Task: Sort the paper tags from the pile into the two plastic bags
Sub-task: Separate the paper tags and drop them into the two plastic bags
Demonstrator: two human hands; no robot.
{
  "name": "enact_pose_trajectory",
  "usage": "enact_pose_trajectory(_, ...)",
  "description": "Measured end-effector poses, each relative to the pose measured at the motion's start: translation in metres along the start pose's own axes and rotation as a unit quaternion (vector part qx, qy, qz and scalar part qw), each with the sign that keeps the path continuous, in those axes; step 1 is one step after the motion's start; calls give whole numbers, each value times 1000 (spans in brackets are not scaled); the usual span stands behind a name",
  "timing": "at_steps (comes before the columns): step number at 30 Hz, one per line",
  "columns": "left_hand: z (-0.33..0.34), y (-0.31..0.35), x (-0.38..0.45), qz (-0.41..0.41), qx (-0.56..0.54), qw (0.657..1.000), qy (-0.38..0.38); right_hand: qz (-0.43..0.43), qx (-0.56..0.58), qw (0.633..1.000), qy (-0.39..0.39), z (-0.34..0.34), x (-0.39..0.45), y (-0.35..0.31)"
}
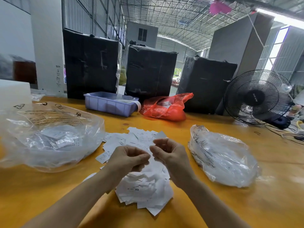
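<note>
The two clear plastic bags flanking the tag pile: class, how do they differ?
The left bag looks bigger and lies spread flat; the right bag is smaller and bunched. The left bag's tags show clearly; the right bag's contents look blurry. Both are clear, with dark print, on the yellow table.

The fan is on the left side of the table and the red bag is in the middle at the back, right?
Not quite. The head view shows the black fan on the right side of the yellow table, not the left. The red bag does sit in the middle at the back, beside the purple tray.
</note>
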State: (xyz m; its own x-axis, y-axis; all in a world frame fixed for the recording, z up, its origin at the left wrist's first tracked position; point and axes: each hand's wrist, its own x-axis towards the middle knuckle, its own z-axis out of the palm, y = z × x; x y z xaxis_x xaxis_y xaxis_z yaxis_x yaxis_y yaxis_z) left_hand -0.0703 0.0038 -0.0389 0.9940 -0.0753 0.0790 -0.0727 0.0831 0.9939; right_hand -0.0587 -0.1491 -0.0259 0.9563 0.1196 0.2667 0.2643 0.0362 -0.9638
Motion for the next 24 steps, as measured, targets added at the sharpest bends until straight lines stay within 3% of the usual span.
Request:
enact_pose_trajectory(3, -3, 1, 2, 5, -5, 999, 34, 83, 68, 994, -37, -7, 3, -5)
enact_pose_trajectory(9, -3, -1, 2, 40, 26, 998, 34, 149, 30, 983, -102, -13, 1, -7)
enact_pose_trajectory(12, -3, -1, 2, 52, 19, 998, 33, 135, 7, 985, -105, -12, 0, -5)
enact_pose_trajectory(19, -7, 0, 2, -20, -72, 996, -47, 82, -9, 991, -102, -7, -2, -3)
enact_pose_trajectory(22, -8, 3, 3, -8, -54, 998, 7, 70, 1, 996, -62, -7, 2, -2)
enact_pose_trajectory(24, -12, 3, 7, -1, -77, 994, 72, 4, -83, 996, -12, -11, 6, 0)
